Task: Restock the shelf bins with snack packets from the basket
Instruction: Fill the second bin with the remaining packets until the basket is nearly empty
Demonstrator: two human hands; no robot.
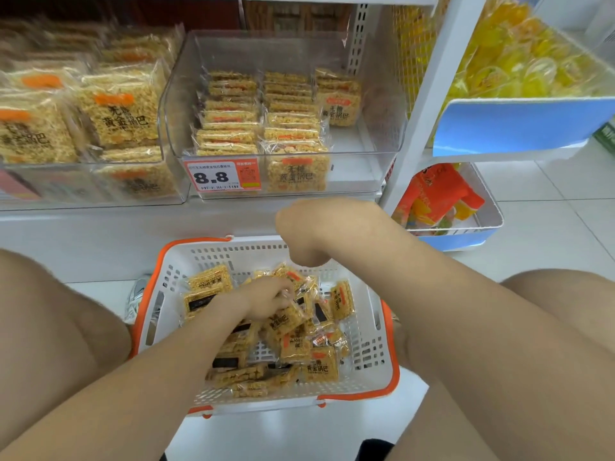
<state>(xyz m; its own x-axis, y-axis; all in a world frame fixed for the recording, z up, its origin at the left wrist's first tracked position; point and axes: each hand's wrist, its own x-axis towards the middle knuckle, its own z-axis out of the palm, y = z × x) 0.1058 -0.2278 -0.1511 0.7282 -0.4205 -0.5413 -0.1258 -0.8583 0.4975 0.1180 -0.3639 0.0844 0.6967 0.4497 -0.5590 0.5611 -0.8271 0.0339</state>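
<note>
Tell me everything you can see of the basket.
The basket is white plastic, rectangular, with slotted walls and bottom and orange handles folded down along its rim. It stands upright on the pale floor below the shelf, between the person's knees. A loose heap of yellow snack packets covers much of its bottom. The left hand reaches in, fingers curled on one packet; the right hand hangs above its far wall, apparently not touching.

Bright, even light; blurred upper-left edge.
</note>
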